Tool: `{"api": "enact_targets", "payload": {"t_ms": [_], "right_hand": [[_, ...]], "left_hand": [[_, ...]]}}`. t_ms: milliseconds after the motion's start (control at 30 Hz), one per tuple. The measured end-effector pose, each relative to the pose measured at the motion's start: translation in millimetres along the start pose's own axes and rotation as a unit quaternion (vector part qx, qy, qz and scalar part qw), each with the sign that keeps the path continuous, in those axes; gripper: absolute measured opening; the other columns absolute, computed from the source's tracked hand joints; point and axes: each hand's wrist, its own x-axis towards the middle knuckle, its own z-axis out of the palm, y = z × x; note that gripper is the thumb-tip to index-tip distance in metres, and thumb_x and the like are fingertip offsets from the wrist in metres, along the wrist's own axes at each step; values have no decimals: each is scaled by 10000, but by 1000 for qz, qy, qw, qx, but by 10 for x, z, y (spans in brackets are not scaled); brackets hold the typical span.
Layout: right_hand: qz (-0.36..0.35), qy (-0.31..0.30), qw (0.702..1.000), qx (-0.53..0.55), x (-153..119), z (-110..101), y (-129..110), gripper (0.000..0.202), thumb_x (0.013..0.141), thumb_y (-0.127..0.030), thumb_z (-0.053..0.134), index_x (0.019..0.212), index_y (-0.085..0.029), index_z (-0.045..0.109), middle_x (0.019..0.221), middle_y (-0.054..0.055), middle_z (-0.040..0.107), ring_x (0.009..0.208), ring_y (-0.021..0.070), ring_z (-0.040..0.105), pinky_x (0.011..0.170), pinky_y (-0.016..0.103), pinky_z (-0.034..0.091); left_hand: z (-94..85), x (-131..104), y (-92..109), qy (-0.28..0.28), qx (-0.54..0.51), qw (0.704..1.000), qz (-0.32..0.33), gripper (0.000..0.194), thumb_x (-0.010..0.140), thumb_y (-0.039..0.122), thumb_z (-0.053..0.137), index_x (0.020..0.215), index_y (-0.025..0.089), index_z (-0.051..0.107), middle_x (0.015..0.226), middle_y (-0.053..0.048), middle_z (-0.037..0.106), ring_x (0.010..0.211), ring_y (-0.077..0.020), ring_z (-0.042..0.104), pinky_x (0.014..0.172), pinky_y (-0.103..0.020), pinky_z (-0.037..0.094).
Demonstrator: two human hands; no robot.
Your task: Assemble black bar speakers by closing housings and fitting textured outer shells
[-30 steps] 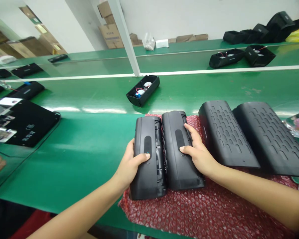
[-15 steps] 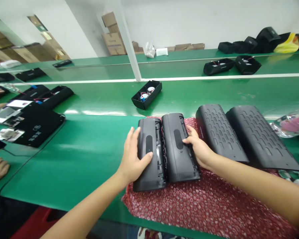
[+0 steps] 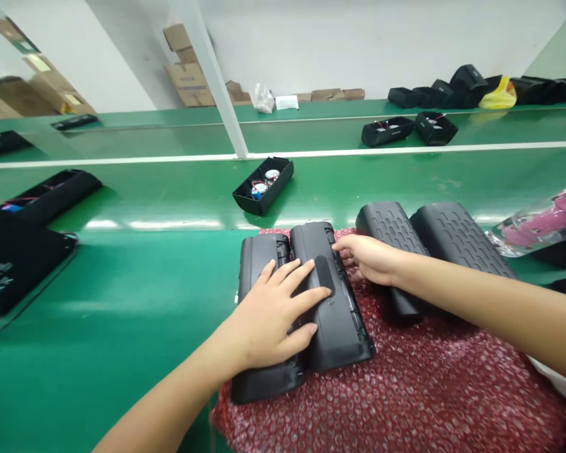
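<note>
Two black plastic housings lie side by side on red bubble wrap (image 3: 405, 390). My left hand (image 3: 273, 314) is spread flat, palm down, across the left housing (image 3: 257, 255), its fingertips reaching onto the right housing (image 3: 334, 333). That right housing has a dark oval panel on top. At its upper right edge is my right hand (image 3: 365, 258), fingers bent and bunched; whether they grip the edge is hard to see. Beyond my right forearm rest two black textured covers, one nearer (image 3: 389, 220) and one farther right (image 3: 453, 233), partly hidden by the arm.
An open black case (image 3: 264, 185) with wires and round parts sits ahead on the green bench (image 3: 170, 270). More black cases (image 3: 56, 192) lie left. A pink-topped bottle (image 3: 542, 220) is at right. A white post (image 3: 217, 75) rises behind.
My left hand has slid right from the left housing onto both. My right hand has come off the right housing's top to its upper edge. The view has shifted right.
</note>
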Motion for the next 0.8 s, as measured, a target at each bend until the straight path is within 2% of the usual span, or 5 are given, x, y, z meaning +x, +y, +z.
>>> {"api": "enact_targets", "payload": {"t_ms": [100, 267, 400, 633, 800], "right_hand": [[45, -2, 999, -11, 71, -19, -88, 119, 709, -193, 567, 805, -214, 501, 686, 3, 595, 623, 166, 546, 573, 285, 428], [4, -18, 999, -37, 238, -25, -31, 453, 626, -193, 607, 1071, -215, 528, 880, 38, 654, 822, 224, 623, 695, 334, 495], [0, -38, 999, -19, 243, -32, 37, 801, 613, -184, 619, 1373, -220, 366, 1024, 57, 671, 876, 242, 657, 753, 358, 540], [20, -101, 994, 19, 175, -81, -30, 809, 672, -100, 602, 1429, -270, 373, 1062, 29, 688, 1035, 248, 659, 874, 371, 564], [9, -102, 995, -8, 179, -129, -28, 755, 681, -95, 616, 1393, -285, 450, 1109, 26, 681, 1125, 282, 630, 928, 410, 563]], "left_hand": [[18, -20, -36, 2, -28, 1000, -7, 523, 825, 339, 611, 1346, 354, 568, 1559, -79, 331, 1432, -401, 266, 1143, -656, 44], [78, -41, -91, 39, -29, 999, 24, 588, 802, 313, 638, 1377, 375, 532, 1543, -63, 354, 1408, -426, 308, 1143, -665, 59], [122, -52, -94, 54, 44, 997, 45, 589, 789, 373, 667, 1364, 359, 544, 1503, -71, 429, 1374, -386, 381, 1172, -602, 103], [215, -51, -117, 123, 107, 984, 69, 368, 925, 421, 495, 1272, 341, 591, 1456, -66, 482, 1406, -315, 344, 1184, -530, 136], [219, -60, -119, 113, 105, 986, 60, 366, 955, 382, 440, 1299, 347, 561, 1447, -71, 482, 1405, -317, 349, 1174, -545, 170]]}}
